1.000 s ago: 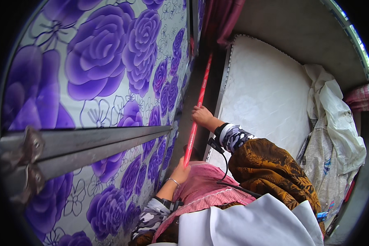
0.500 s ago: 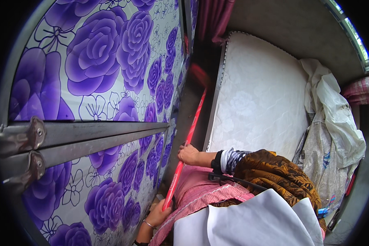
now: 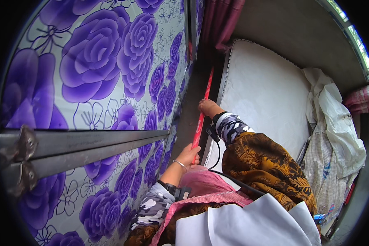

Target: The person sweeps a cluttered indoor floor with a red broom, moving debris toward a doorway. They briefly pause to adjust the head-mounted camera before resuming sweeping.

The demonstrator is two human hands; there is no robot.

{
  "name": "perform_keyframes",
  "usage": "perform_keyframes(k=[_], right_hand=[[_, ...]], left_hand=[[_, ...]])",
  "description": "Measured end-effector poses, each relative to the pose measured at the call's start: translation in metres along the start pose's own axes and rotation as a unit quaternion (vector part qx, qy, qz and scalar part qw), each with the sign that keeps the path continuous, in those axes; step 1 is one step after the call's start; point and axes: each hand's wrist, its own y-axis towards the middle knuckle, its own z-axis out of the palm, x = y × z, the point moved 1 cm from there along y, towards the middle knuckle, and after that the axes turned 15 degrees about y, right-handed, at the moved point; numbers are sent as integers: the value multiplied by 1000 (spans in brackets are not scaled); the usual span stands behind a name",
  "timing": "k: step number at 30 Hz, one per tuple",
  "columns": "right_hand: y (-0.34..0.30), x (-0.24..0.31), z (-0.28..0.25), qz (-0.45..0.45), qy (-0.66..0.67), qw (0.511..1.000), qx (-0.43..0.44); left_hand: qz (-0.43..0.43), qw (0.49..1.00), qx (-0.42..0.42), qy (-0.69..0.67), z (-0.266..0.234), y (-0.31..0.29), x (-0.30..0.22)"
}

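A long red broom handle (image 3: 199, 125) slants away from me down the narrow strip of floor. My left hand (image 3: 188, 156) is wrapped round its near end, a thin bangle on the wrist. Farther up, my right hand (image 3: 209, 107) is closed round the shaft, close to the bed's side. The far end of the handle fades into the dark gap, and the broom's head cannot be made out there. White cloth and a pink checked cloth (image 3: 197, 180) hang in front of my body, below the hands.
A cabinet with purple flower panels (image 3: 94, 53) and metal bars (image 3: 90, 141) walls in the left side. On the right stands a bed with a pale mattress (image 3: 262, 90), plastic sheeting and a sack (image 3: 336, 110) at its far right. Pink curtains (image 3: 221, 20) hang at the far end.
Both hands have moved forward, away from me, pushing the broom deeper into the gap. Its blurred red head, visible earlier, is no longer discernible. More of my left sleeve shows.
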Motion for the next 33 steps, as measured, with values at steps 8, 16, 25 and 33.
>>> perform_keyframes(k=[8,16,25,33], right_hand=[[-23,102,51,-90,-39,957,273],[-57,179,46,-71,-36,958,276],[15,-1,13,-41,-132,984,112],[-3,17,65,-57,-63,979,184]], left_hand=[[-63,978,67,-187,-13,-82,90],[-12,999,-7,41,-33,-151,133],[-17,999,36,18,-18,19,18],[-81,995,-17,-50,-1,13,67]])
